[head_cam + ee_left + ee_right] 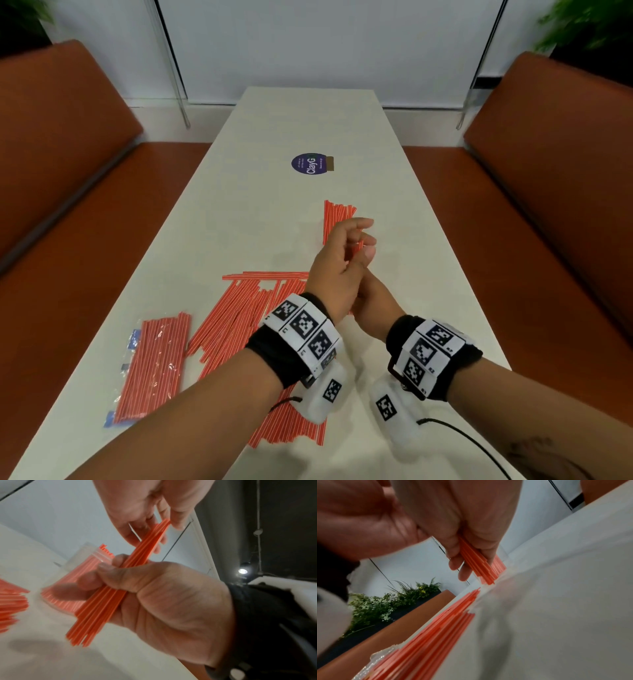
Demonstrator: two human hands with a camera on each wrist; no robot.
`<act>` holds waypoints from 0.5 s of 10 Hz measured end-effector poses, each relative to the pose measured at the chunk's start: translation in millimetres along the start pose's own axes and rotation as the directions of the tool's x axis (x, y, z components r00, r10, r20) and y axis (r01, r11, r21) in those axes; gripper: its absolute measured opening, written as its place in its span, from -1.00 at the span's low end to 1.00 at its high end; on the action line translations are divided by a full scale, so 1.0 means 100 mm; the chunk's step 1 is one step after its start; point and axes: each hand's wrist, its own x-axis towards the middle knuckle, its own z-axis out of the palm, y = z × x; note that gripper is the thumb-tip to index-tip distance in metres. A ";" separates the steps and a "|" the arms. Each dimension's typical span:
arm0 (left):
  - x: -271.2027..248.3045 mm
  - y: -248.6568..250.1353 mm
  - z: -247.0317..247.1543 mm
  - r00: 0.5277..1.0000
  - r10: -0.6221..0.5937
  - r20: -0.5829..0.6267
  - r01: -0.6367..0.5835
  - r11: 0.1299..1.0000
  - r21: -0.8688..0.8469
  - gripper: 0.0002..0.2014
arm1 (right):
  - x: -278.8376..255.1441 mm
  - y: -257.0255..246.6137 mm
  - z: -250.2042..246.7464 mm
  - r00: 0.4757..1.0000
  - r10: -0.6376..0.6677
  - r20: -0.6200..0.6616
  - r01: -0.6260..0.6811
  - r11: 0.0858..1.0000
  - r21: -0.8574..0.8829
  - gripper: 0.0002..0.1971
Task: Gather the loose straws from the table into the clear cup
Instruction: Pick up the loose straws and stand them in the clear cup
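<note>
Right hand point(171, 601) is closed round the middle of a small bundle of thin orange sticks point(106, 599), with fingers and thumb curled about it. Left hand point(145, 507) is held above it, and its fingertips point(178, 523) pinch the upper end of the same bundle. The bundle is carried clear of the table point(308, 120), above its near half. Long axis: in the head view it is seen to run away from the person and upward. The upper end is at the left fingertips; the lower end is splayed and uneven below the right fist. Handling is judged very light, each stick being slender and easily bent or creased. The smooth surfaces are expected to let single sticks slide out lengthwise. Hold is best taken round the middle with a moderate squeeze, the ends being steadied by fingertips. Noted outward: a loose fan of sticks point(246, 308) under the wrists, a bagged pack point(154, 363) to the left, and a further stack point(337, 216) beyond the hands.
</note>
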 end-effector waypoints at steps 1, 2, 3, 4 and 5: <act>0.02 -0.05 0.07 0.995 0.072 0.072 -0.082 0.987 0.137 -0.74 | -0.01 0.00 0.10 0.983 0.183 0.013 -0.181 0.980 -0.084 -0.74; 0.02 -0.15 0.11 0.985 0.097 0.141 -0.139 0.935 0.328 -0.70 | -0.10 -0.20 0.13 0.972 0.190 -0.139 -0.229 0.620 -0.751 -0.69; 0.03 -0.22 0.13 0.981 0.101 0.166 -0.166 0.879 0.447 -0.68 | -0.03 -0.22 0.29 0.946 0.240 -0.217 -0.323 0.721 -0.613 -0.52; 0.04 -0.23 0.16 0.973 0.110 0.203 -0.193 0.869 0.455 -0.69 | 0.06 -0.01 0.26 0.932 0.049 -0.358 -0.327 0.535 -0.779 -0.45; 0.03 -0.16 0.14 0.978 0.135 0.162 -0.190 0.898 0.397 -0.66 | -0.10 0.14 0.07 0.967 0.026 -0.252 -0.080 0.976 -0.205 -0.51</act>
